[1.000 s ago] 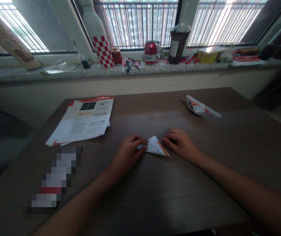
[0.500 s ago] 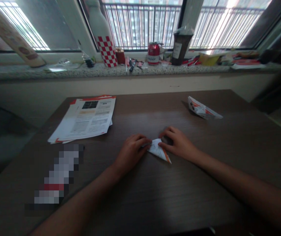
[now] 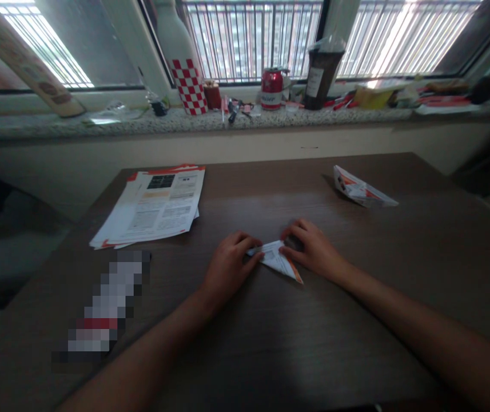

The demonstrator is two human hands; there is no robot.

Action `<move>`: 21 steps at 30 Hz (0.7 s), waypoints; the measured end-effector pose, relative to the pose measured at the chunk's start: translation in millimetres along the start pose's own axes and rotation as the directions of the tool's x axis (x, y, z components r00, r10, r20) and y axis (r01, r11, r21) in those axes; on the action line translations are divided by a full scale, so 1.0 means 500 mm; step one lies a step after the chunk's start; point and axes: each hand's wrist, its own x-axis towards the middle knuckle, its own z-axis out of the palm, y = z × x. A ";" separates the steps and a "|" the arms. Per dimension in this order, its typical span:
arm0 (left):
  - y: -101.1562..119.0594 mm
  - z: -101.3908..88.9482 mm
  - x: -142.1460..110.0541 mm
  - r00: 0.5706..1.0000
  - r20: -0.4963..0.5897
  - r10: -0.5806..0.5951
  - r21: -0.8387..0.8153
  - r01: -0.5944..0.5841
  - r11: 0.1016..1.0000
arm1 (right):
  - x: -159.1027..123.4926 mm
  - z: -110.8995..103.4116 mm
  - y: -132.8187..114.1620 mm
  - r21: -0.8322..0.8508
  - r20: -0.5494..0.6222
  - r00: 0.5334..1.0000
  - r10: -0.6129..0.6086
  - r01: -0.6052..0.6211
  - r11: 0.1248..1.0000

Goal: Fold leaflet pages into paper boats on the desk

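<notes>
A small folded paper (image 3: pixel 279 261), white with printed lines and an orange edge, lies on the dark wooden table between my hands. Its shape is roughly a triangle, with one point toward me at the right. My left hand (image 3: pixel 232 260) pinches its left corner between thumb and fingers. On the upper right side, my right hand (image 3: pixel 311 246) grips the edge with thumb and curled fingers. The fingers cover both upper corners of the paper. A folded paper boat (image 3: pixel 362 189), white and orange, rests at the table's far right, apart from my hands.
A stack of printed sheets (image 3: pixel 154 209) lies at the back left. Nearer me is a long pixelated object (image 3: pixel 110 303) that I cannot make out. Along the windowsill stand a checkered bottle (image 3: pixel 188 86), a red can (image 3: pixel 271 88) and a dark cup (image 3: pixel 318 80).
My left fingers have opened slightly, showing more of the paper's left corner. Otherwise the hands and paper keep nearly the same pose; the whole view has shifted a little.
</notes>
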 end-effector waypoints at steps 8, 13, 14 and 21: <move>-0.011 -0.032 -0.005 0.999 0.047 0.007 -0.013 -0.006 1.000 | -0.003 -0.006 -0.002 0.017 0.004 1.000 -0.008 0.007 1.000; -0.018 -0.034 -0.004 0.999 0.037 -0.023 -0.021 0.023 1.000 | -0.002 -0.003 0.002 -0.001 0.004 1.000 -0.021 0.021 1.000; -0.019 -0.033 -0.003 0.999 0.037 -0.027 -0.027 0.028 0.999 | -0.002 -0.002 0.003 -0.003 0.002 1.000 -0.021 0.021 1.000; -0.023 -0.030 0.001 0.999 0.036 -0.036 -0.027 0.037 0.999 | -0.001 -0.005 -0.003 0.008 0.012 1.000 0.008 -0.008 1.000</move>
